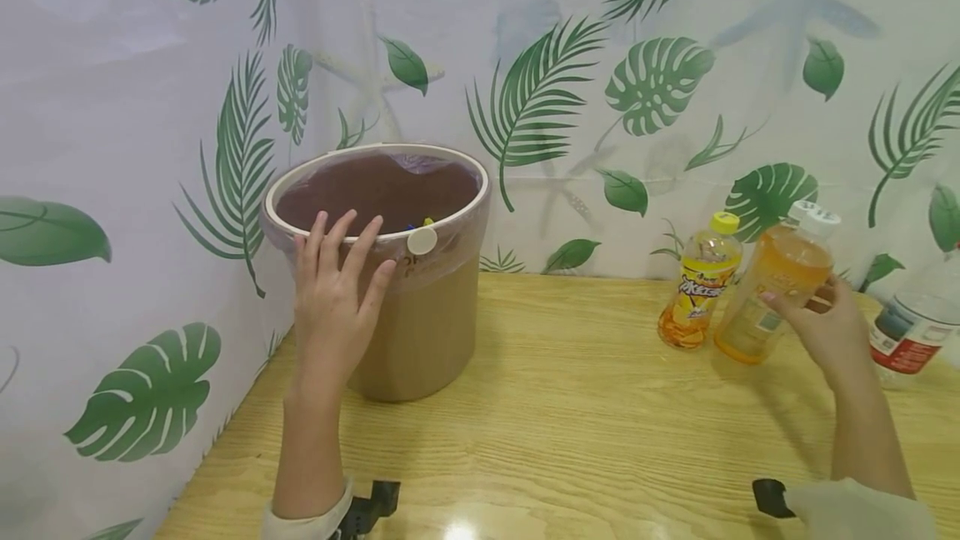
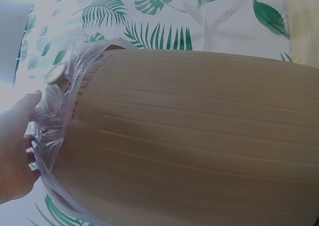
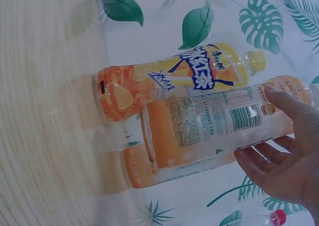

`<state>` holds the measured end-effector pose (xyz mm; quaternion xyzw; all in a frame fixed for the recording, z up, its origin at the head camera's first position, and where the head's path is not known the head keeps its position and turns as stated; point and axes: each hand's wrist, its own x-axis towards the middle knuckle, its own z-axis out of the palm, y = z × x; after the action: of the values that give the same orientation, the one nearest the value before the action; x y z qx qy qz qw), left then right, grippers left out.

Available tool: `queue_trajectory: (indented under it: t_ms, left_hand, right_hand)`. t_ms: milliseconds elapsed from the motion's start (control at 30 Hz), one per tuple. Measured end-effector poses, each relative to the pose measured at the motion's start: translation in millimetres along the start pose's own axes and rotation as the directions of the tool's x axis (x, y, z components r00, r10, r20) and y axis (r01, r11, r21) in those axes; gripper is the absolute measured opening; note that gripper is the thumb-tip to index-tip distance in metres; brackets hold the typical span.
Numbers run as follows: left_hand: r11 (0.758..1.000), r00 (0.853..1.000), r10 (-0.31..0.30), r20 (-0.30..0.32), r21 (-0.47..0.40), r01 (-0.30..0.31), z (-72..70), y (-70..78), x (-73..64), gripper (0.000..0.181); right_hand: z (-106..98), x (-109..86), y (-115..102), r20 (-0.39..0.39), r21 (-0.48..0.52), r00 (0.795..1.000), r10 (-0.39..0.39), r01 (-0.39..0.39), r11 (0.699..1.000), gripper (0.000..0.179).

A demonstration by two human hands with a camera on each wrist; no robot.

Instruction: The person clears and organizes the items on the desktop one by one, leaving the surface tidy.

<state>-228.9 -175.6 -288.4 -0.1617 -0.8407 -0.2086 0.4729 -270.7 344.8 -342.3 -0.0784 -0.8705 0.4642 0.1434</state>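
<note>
A tan trash bin point(image 1: 420, 348) lined with a thin clear bag stands on the table at the left. My left hand point(image 1: 337, 298) rests at its near rim, fingers spread and reaching the edge over the bag point(image 2: 50, 131). At the right, my right hand point(image 1: 832, 323) grips a clear drink bottle point(image 3: 209, 121) with an orange label and white cap, thumb on one side and fingers around the other. This bottle leans to the right. A second orange-labelled bottle point(image 3: 137, 173) is partly hidden behind it. Beside them stands a yellow-capped iced tea bottle point(image 1: 697, 294).
A large clear bottle point(image 1: 911, 332) with a red and white label is at the far right. A round white tag point(image 1: 422, 240) sits on the bin's rim. Behind the wooden table point(image 1: 570, 415) hangs a leaf-patterned sheet point(image 1: 547, 215), also along the left side.
</note>
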Motion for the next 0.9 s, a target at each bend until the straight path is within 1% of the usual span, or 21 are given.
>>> queue_trajectory:
  t_ms: [100,200,467,667,833,900]
  left_hand:
    - [1.0,1.0,-0.001,0.008,0.003,0.001,-0.1,-0.1,-0.5,0.054]
    - [1.0,1.0,-0.003,0.015,0.006,0.003,-0.8,-0.7,-1.4,0.054]
    - [1.0,1.0,-0.005,0.017,0.018,0.004,-3.2,-2.2,-2.3,0.053]
    - [1.0,1.0,-0.003,0.004,0.001,0.003,-3.0,-1.9,-3.1,0.054]
    - [1.0,1.0,0.0,-0.005,-0.008,0.0,-2.3,-1.4,-4.0,0.054]
    - [1.0,1.0,0.001,-0.006,-0.008,-0.001,-2.0,-1.2,-4.1,0.054]
  right_hand:
    - [-1,-4.4,-6,0.0,-0.004,1.0,-0.01,0.01,1.0,0.09]
    - [-1,-8.8,-12,0.022,-0.004,0.999,-0.026,0.026,1.0,0.089]
    - [6,-19.5,-37,0.05,-0.054,0.99,-0.133,0.135,0.989,0.086]
    - [13,-26.6,-51,0.077,-0.061,0.983,-0.165,0.17,0.984,0.085]
    - [18,-29.6,-56,0.08,-0.062,0.978,-0.191,0.197,0.979,0.083]
    - [21,-30.6,-58,0.082,-0.046,0.977,-0.197,0.201,0.978,0.083]
